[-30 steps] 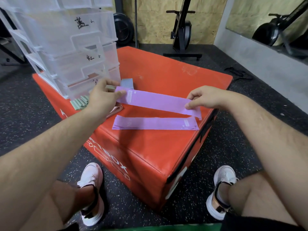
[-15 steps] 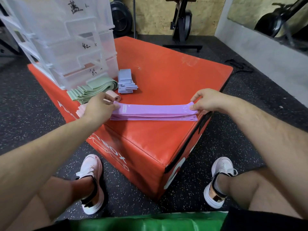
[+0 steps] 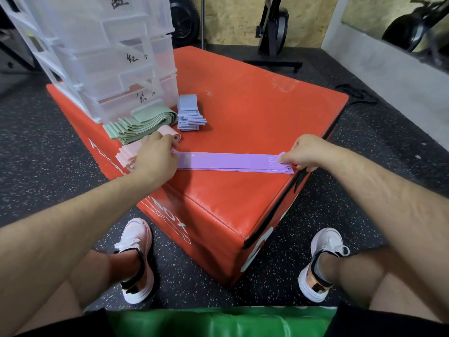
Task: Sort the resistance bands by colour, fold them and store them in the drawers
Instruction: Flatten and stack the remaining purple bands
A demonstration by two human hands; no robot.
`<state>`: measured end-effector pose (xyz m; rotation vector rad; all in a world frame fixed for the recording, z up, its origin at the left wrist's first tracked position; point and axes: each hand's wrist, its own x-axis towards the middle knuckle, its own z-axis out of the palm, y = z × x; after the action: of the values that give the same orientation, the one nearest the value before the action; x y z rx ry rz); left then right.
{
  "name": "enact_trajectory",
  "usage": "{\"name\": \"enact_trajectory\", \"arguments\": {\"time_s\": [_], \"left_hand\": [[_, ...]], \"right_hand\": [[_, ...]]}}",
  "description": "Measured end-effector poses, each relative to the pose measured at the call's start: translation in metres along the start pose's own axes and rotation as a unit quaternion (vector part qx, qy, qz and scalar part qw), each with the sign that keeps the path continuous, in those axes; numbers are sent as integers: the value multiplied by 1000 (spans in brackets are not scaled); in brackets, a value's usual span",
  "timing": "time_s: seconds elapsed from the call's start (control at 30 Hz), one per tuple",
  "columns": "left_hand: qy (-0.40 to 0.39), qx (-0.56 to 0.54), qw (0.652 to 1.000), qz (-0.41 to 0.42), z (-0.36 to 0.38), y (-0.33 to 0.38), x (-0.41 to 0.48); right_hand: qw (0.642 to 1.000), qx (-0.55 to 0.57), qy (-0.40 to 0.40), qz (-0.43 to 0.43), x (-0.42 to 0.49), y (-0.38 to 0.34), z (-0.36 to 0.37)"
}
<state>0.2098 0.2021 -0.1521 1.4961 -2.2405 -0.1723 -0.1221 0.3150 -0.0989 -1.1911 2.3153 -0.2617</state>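
Left hand (image 3: 155, 158): fingers curled down over the left end of the purple bands (image 3: 230, 161), gripping it against the surface (image 3: 255, 98). Right hand (image 3: 305, 152): thumb and fingers pinch the right end of the same bands, at the near right edge of the surface.

Change noted: a second ago one purple band is held stretched in the air above a second one lying flat. Now the two lie together as one flat stack, ends squared, with both hands at its ends. The stack sits near the front of the surface, running left to right.

Assessment: the purple colour appears gathered and aligned; folding is the step in hand and is not yet done.

Surroundings: pink bands (image 3: 126, 154) lie just beyond the left hand, partly hidden by it. Green bands (image 3: 143, 122) are folded further back, with blue bands (image 3: 189, 113) to their right. The clear drawers (image 3: 109, 57) stand at the far left, all appearing closed, with handwritten labels. Storage is outstanding for every colour seen on the surface.
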Motion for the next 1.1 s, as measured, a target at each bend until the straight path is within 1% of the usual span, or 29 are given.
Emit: {"name": "enact_trajectory", "arguments": {"time_s": [0.07, 0.13, 0.23, 0.33, 0.43, 0.5, 0.63, 0.8, 0.97, 1.1], "left_hand": [[22, 2, 998, 60, 0, 9, -3], [20, -10, 990, 139, 2, 24, -5], [-17, -14, 974, 225, 10, 49, -9], [-73, -46, 958, 273, 18, 70, -11], [-115, -39, 953, 279, 22, 84, -12], [-134, -24, 951, 276, 25, 89, -12], [-153, -22, 948, 277, 28, 99, -8], [-176, -30, 941, 286, 35, 122, -7], [-208, -41, 934, 288, 44, 147, -1], [-219, -46, 931, 287, 42, 146, 1]], "right_hand": [[997, 66, -17, 29, -1, 0, -3], [992, 110, -34, 48, -2, 1, -4], [989, 132, -44, 57, -3, 1, -2], [987, 139, -60, 54, -2, -1, 3], [985, 140, -84, 48, 0, -1, 6], [984, 148, -86, 48, 2, 3, 3], [974, 202, -96, 43, -1, 11, -15], [955, 272, -99, 58, 1, 32, -43], [949, 297, -93, 48, -3, 49, -71], [950, 293, -109, 15, -5, 37, -74]]}}
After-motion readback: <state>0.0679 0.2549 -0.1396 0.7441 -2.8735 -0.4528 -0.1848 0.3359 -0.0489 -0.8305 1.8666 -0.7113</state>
